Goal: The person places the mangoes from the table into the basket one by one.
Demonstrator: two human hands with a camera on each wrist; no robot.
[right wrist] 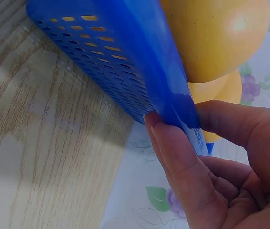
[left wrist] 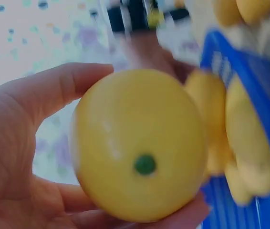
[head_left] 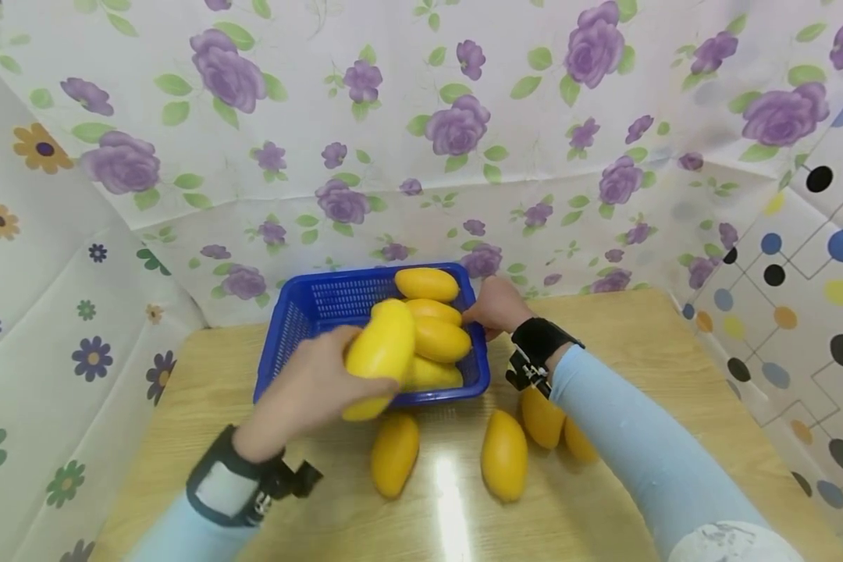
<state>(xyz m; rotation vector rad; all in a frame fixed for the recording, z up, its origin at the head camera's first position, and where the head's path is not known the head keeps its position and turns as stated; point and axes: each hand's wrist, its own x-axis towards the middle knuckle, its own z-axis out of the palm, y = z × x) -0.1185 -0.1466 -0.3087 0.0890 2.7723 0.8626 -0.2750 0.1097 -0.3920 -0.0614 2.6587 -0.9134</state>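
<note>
My left hand (head_left: 321,378) grips a yellow mango (head_left: 382,355) above the front of a blue plastic basket (head_left: 275,343). In the left wrist view the mango (left wrist: 140,143) faces the camera with its green stem spot, thumb and fingers around its sides. Several mangoes (head_left: 441,339) are piled in the right part of the basket, partly hidden behind the held one. With thumb inside and fingers outside, my right hand (head_left: 497,307) pinches the basket's right rim, seen closely as the blue rim (right wrist: 166,81) in the right wrist view.
On the wooden table (head_left: 576,499), one mango (head_left: 395,454) lies before the basket and another mango (head_left: 504,456) sits farther right. Two more mangoes (head_left: 542,417) are partly covered by my right forearm. A flowered sheet (head_left: 407,117) hangs behind, with patterned sheets at both sides.
</note>
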